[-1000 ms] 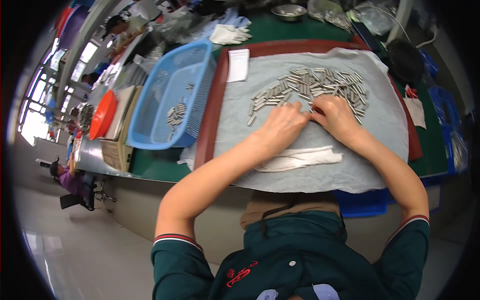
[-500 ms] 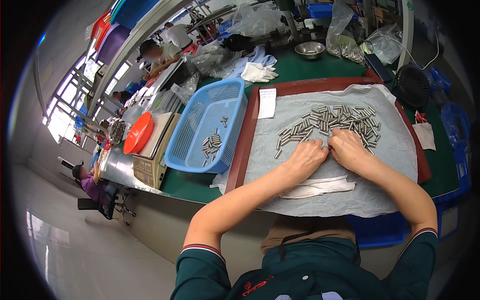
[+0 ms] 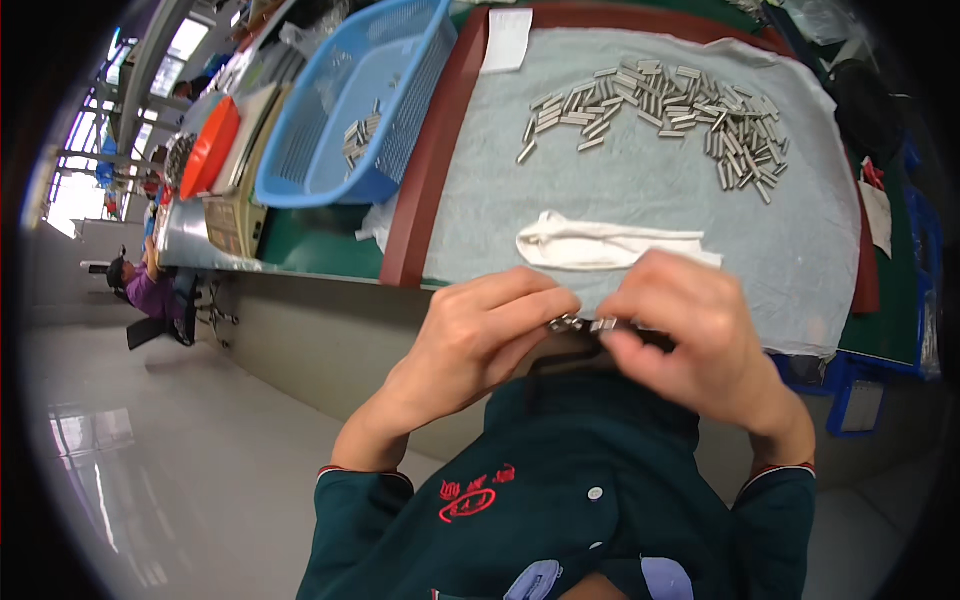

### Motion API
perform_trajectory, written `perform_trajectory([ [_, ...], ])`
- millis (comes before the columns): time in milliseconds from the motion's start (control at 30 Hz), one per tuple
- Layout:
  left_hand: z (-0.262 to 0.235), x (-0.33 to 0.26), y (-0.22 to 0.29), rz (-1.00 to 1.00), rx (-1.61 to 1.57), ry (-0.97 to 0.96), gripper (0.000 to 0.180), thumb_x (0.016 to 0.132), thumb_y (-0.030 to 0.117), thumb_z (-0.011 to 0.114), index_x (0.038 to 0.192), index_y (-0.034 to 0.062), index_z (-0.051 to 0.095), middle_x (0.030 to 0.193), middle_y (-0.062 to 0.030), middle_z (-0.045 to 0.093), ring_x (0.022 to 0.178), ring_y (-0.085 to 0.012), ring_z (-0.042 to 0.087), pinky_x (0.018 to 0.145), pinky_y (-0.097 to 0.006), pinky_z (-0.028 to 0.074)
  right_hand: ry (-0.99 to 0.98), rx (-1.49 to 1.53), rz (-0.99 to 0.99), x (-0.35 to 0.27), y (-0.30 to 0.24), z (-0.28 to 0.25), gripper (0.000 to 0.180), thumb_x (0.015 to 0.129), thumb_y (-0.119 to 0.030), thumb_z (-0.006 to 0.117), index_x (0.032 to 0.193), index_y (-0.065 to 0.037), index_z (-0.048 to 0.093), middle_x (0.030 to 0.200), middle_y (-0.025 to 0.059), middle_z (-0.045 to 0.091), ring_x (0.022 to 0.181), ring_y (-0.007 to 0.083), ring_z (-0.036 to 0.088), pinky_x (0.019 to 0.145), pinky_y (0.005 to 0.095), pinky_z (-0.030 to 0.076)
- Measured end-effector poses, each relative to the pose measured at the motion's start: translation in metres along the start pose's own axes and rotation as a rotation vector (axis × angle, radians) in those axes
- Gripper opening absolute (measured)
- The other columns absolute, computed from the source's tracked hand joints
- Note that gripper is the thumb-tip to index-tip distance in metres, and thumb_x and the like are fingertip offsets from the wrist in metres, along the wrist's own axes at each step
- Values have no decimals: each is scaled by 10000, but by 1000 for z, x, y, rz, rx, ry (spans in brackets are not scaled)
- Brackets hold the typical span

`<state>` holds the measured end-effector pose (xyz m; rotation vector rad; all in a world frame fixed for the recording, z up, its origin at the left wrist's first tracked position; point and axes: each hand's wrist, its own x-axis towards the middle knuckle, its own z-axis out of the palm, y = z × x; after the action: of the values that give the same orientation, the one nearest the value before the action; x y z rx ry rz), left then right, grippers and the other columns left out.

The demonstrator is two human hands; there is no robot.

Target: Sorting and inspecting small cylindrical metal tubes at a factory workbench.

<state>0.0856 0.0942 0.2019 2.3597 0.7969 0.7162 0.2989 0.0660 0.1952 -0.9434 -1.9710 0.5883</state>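
My left hand [image 3: 478,332] is closed, its thumb and fingers pinching small shiny metal pieces [image 3: 563,323] just off the table's front edge, close to my body. Facing it, my right hand [image 3: 695,325] is closed on another small shiny metal piece [image 3: 604,325], slightly blurred. Something dark shows between the two hands, too unclear to name. Beyond them a folded white cloth [image 3: 590,250] lies on the pale sheet [image 3: 480,190]. Farther back, short silvery metal pins [image 3: 735,140] are spread in a loose, curved heap.
A red-brown frame [image 3: 425,190] borders the sheet. Left of it stands a blue plastic basket [image 3: 400,150] with several pins inside, then a weighing scale [image 3: 237,220] with an orange-red bowl [image 3: 212,150]. A paper slip [image 3: 507,40] lies at the back left. A person in purple [image 3: 150,292] sits far left.
Both hands have drawn back from the pin heap toward my body and now hold small metal pieces. My view has tilted down. The front of the heap has parted and shifted.
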Motion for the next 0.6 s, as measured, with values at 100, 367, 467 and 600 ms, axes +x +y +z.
perform_trajectory([
  [100,18,-57,-21,-304,-161,102,179,744,-39,637,916,8,650,848,-109,634,721,-243,624,615,-309,485,-201,292,84,-30,1,57,163,666,-35,684,800,-39,590,746,77,505,685,256,548,588,353,451],
  [367,84,-155,-74,-794,-382,448,122,829,9,609,939,-23,651,836,-94,659,737,-153,640,661,-253,500,-215,475,334,-55,55,176,130,720,22,679,843,-4,647,743,48,540,592,112,546,504,229,436],
  [467,99,-165,-81,-798,-390,407,149,846,-23,570,975,-27,645,903,-103,660,798,-161,640,721,-262,515,-195,473,368,-68,66,191,133,742,20,665,872,2,643,786,59,566,628,132,579,546,248,472],
  [600,111,-164,-84,-760,-379,401,149,824,5,611,965,-8,656,880,-92,664,783,-151,633,685,-258,497,-147,456,406,-75,74,197,144,730,49,680,868,24,648,797,74,593,655,125,571,554,222,471],
])
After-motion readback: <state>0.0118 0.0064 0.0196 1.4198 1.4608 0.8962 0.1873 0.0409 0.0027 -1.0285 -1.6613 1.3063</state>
